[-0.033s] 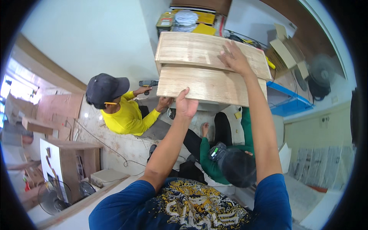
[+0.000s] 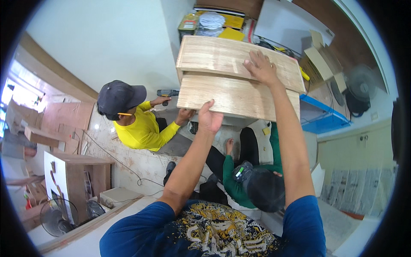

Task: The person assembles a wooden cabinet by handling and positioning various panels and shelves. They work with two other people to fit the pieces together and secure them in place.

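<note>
Background clutter (image 2: 212, 20) includes an open carton (image 2: 320, 63), contents hidden; left hand (image 2: 210, 119) grips lower board (image 2: 239, 96), right hand (image 2: 263, 69) splayed on upper board (image 2: 209, 55).

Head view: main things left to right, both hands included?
Lower-left fan → co-worker's dark cap → drill → left hand → right hand → cardboard box → upper-right fan. Boards left out: both hands overlap them.

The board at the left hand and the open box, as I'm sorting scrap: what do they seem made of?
Board: probably plywood or solid wood, seemingly unvarnished; pale, streaky grain, little gloss. Open box: likely cardboard, matt; tan, with thin folded flaps.
</note>
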